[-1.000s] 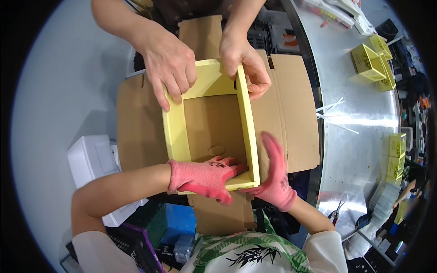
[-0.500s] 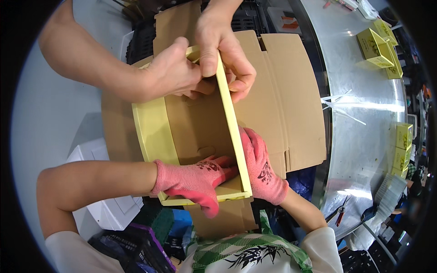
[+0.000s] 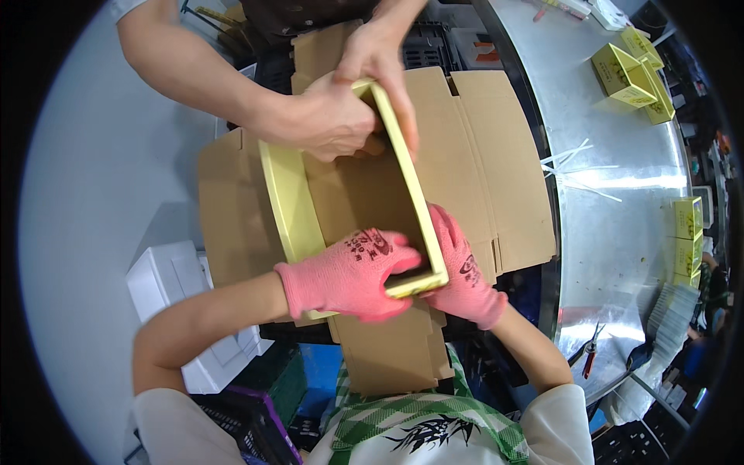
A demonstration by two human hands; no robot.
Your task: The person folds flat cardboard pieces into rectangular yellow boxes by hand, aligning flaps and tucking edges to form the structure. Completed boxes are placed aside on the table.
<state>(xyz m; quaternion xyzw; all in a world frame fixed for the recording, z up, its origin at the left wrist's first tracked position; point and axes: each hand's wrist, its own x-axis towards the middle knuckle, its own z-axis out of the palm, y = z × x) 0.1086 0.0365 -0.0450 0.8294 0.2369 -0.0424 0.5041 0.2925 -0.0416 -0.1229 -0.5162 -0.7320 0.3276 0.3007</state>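
Observation:
A yellow, open-topped rectangular box (image 3: pixel 288 205) is held over brown flat cardboard (image 3: pixel 504 155); its inside shows brown. My left hand (image 3: pixel 349 267), in a pink glove, grips the near wall by its right corner, thumb outside and fingers inside. Against the outer side of the right wall is my right hand (image 3: pixel 465 271), also pink-gloved, its fingers partly hidden behind that wall. A co-worker's bare hands hold the far end: one hand (image 3: pixel 333 120) reaches into the box as a fist, and the other hand (image 3: pixel 384 58) clasps the far right corner.
Along the right runs a metal table (image 3: pixel 604 263) with white strips (image 3: pixel 573 167), small yellow boxes (image 3: pixel 624 74), a stack of yellow boxes (image 3: pixel 687 236) and a red-handled tool (image 3: pixel 590 360). White containers (image 3: pixel 167 279) stand at lower left, near a purple-edged black crate (image 3: pixel 267 422).
My left hand has slid to the near right corner and curled round the near wall. The box sits further right in view. The co-worker's fist has shifted right along the far end.

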